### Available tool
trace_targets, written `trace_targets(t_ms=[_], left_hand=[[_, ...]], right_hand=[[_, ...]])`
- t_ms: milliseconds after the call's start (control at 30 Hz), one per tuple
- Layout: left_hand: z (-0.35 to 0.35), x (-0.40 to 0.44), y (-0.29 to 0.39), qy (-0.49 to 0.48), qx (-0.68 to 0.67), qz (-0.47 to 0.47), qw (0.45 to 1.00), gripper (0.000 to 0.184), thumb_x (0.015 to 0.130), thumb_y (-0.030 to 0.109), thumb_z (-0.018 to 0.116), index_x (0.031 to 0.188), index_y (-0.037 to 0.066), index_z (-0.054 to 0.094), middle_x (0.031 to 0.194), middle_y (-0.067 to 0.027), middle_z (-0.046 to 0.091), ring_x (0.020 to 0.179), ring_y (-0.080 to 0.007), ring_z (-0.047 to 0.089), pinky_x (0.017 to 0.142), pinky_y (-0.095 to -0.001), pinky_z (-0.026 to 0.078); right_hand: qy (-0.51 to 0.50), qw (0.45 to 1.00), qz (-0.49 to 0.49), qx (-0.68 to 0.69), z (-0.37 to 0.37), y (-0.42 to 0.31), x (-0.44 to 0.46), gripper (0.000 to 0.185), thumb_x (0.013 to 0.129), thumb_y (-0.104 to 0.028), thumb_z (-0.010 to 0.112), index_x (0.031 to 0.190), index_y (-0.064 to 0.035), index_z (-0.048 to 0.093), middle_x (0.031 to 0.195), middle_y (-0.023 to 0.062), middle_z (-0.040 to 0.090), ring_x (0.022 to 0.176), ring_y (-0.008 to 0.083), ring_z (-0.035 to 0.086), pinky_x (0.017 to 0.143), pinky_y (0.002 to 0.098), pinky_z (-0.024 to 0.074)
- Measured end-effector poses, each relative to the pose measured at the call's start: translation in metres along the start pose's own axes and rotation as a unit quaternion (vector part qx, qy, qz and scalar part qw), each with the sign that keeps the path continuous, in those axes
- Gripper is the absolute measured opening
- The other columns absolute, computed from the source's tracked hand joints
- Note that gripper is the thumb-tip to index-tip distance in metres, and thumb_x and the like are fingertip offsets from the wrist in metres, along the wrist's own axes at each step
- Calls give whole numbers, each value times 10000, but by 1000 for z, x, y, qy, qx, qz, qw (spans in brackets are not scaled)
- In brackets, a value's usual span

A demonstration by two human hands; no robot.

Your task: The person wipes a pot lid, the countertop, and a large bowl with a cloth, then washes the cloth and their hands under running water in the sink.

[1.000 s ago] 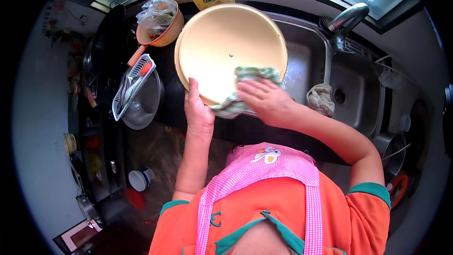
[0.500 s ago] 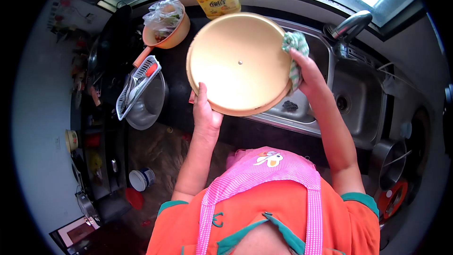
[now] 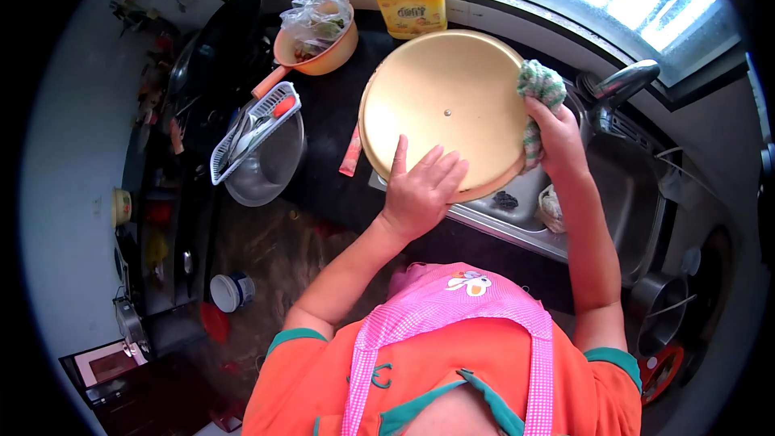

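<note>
A large round cream-yellow lid [image 3: 440, 81], with a small screw at its centre, is tilted over the counter and the sink's edge. My left hand [image 3: 420, 198] lies with spread fingers on its near side, the thumb pointing away from me. At the right rim, my right hand [image 3: 557, 141] is closed round a green-and-white checked cloth [image 3: 541, 85], which touches the lid's edge. The lid's underside is hidden.
Behind the lid stands a yellow detergent jug [image 3: 409, 4]. An orange-handled pan [image 3: 335, 52] with a plastic bag, a white utensil basket [image 3: 254, 133] and a metal bowl [image 3: 270, 169] are left. The sink [image 3: 617, 194], holding a pale bundle [image 3: 550, 210], and faucet [image 3: 630, 81] are right.
My left hand has left the lid's left rim and moved right onto its near surface, fingers spread. My right hand keeps the cloth at the right rim. The view has shifted slightly.
</note>
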State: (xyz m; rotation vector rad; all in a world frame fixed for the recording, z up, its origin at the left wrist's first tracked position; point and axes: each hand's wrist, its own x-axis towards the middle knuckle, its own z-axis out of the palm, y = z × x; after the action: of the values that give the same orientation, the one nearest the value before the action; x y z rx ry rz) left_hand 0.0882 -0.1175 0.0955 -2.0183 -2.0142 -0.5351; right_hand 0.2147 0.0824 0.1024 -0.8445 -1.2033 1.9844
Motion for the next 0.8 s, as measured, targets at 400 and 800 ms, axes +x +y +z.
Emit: trace_targets(t_ms=[400,800], left_hand=[[6,10,-12,71,-133,-25,988,213,698,0,596,898,73,591,805,-91,644,774,-273,634,706,-382,507],[-8,2,-20,39,-403,-328,853,296,902,268,571,938,-23,613,777,-21,620,702,-79,546,652,-232,447]], right_hand=[[-137,714,-270,-631,32,2,-39,421,851,-354,518,1068,0,584,1189,252,514,1170,370,451,1021,469,287],[90,942,-130,-297,-33,-2,16,355,918,-360,478,1010,-31,575,852,90,600,728,186,616,669,307,502]])
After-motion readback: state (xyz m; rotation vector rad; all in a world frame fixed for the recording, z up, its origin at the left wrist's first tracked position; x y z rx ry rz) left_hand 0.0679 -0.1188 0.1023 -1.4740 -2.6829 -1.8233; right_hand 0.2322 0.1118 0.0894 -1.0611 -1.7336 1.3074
